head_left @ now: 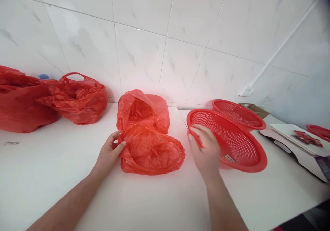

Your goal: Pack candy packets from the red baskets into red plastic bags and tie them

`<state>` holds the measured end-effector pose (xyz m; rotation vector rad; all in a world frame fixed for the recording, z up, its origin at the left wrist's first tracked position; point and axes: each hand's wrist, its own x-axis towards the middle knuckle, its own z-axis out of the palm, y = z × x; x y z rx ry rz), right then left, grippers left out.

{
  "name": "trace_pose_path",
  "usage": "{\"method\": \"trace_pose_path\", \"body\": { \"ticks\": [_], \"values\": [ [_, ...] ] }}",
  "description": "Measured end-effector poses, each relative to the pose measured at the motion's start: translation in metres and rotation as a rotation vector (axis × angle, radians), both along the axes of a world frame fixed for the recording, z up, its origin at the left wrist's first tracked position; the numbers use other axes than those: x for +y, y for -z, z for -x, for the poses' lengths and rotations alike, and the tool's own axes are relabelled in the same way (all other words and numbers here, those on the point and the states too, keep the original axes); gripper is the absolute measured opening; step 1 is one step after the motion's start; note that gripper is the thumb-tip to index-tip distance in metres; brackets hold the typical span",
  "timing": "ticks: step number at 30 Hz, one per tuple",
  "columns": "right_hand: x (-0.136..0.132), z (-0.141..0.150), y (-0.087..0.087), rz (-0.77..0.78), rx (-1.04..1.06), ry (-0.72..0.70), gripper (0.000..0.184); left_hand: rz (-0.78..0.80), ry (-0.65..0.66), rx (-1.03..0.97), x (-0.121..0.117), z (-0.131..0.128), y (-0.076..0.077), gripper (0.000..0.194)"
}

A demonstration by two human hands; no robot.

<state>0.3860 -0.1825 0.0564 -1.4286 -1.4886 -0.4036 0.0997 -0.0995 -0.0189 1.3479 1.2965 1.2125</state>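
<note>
A crumpled red plastic bag (148, 134) lies in the middle of the white counter (51, 176), its mouth gaping toward the wall. My left hand (109, 152) pinches the bag's left edge between thumb and fingers. My right hand (205, 148) grips the near rim of a red perforated basket (237, 145) and tilts it. A small printed packet lies inside that basket.
A second red basket (239, 114) stands behind the first, with a cardboard box (255, 109) beyond it. Two more red bags (77, 98) sit at the left by the tiled wall. A white scale (296, 140) carrying red packets is at the right, near the counter's edge.
</note>
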Motion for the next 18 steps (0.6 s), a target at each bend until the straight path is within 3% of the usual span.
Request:
{"method": "trace_pose_path", "body": {
  "ticks": [4,6,8,14,18],
  "values": [
    [-0.033,-0.051,-0.003,0.289,-0.070,0.284,0.034,0.018,0.028,0.000,-0.002,0.001,0.000,0.058],
    [-0.049,-0.072,0.004,0.467,-0.131,0.322,0.039,0.042,0.029,0.024,-0.001,0.002,0.002,0.059],
    [-0.064,-0.085,0.017,0.570,-0.222,0.271,0.039,0.061,0.030,0.046,0.001,0.003,0.005,0.062],
    [-0.094,-0.083,0.065,0.477,-0.454,0.219,0.038,0.066,-0.012,0.108,0.004,0.002,0.007,0.063],
    [-0.107,-0.072,0.081,0.482,-0.435,0.195,0.037,0.093,-0.011,0.154,0.000,0.000,0.003,0.062]
  ]
}}
